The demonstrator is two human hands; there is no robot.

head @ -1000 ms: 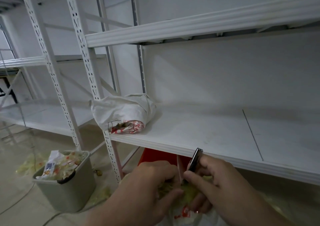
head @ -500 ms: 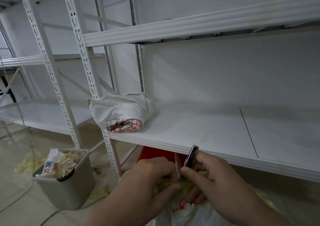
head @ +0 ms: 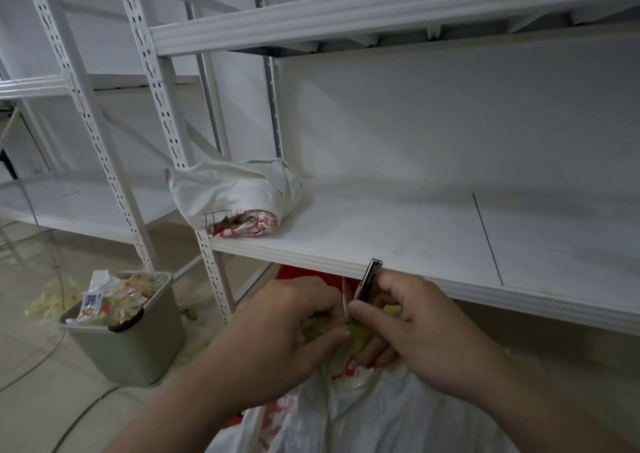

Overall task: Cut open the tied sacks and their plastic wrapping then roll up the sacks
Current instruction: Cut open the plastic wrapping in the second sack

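We list: left hand [head: 287, 324], grip curled, pinching yellowish plastic wrapping [head: 359, 335] atop the sack [head: 363, 414] below the shelf [head: 398, 230]; right hand [head: 426, 328], grip clasping a slim cutter [head: 370, 277].

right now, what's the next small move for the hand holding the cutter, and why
Probably draw the cutter down through the bunched plastic wrapping, away from the left hand. The right hand grips it upright with its lower end at the bunch, which the left hand pinches atop the sack.
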